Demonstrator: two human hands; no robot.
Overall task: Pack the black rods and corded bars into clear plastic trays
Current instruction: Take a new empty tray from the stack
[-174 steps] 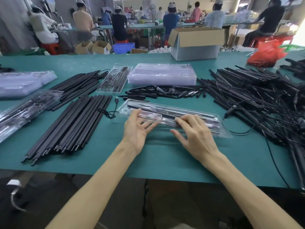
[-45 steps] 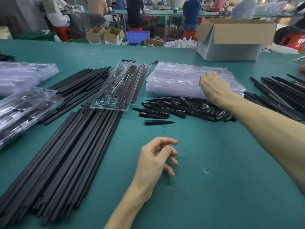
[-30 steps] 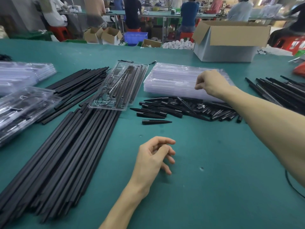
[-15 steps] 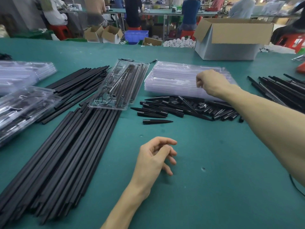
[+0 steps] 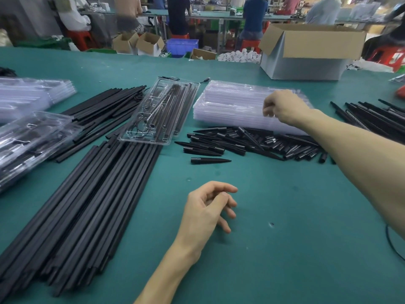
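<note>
My right hand (image 5: 282, 106) reaches over a stack of empty clear plastic trays (image 5: 230, 106) and its curled fingers pinch the near edge of the top tray. Resting on the green table, my left hand (image 5: 208, 207) has loosely curled fingers and holds nothing. To its left lies a wide bundle of long black rods (image 5: 87, 194). A filled clear tray (image 5: 162, 110) with rods and a cord sits at the rods' far end. Short black pointed pieces (image 5: 241, 141) are heaped in front of the tray stack. Corded bars (image 5: 372, 115) lie at the right edge.
More filled trays (image 5: 32, 132) and another stack of clear trays (image 5: 32, 93) occupy the left side. A second row of black rods (image 5: 103, 108) lies beyond them. An open cardboard box (image 5: 306, 51) stands at the back right. People work at tables behind.
The filled tray I pressed on earlier is gone from in front of me. My right hand has shifted slightly along the stack's near edge. My left hand has stayed still.
</note>
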